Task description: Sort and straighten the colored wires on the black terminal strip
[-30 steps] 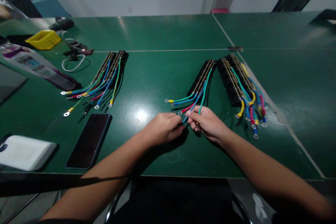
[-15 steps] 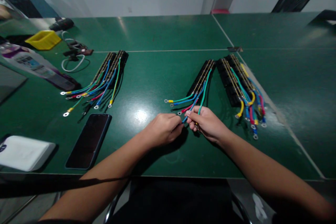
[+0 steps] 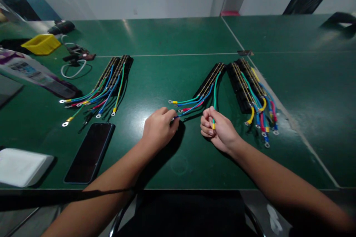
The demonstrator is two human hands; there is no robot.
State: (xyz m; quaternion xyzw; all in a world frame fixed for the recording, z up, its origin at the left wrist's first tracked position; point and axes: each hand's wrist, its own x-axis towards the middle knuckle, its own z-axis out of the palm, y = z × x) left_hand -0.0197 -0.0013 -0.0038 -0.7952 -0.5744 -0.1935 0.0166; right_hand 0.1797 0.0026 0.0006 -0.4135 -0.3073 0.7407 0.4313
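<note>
Wires in green, blue and red insulation spread from the near end of a long black block with brass-coloured strips, which lies slanted on the green tabletop in the head view. Its wired end points toward the person, probably so the ring-tipped ends lie within reach of both hands. The left hand pinches the end of a blue insulated wire between thumb and fingers, drawing it out to the left; that likely lets its length be straightened. The right hand has its fingers curled together around a green insulated wire, whose yellow sleeve shows at the palm; held there, the green wire stands apart from the blue one. Whether the right fingertips grip anything more cannot be told. To the right, a pair of black wired blocks sits just beside the middle one, and another black pair with loose, longer wires lies well apart to the left, perhaps to keep the groups separate. A dark phone rests near the front edge, outside the space between the hands.
</note>
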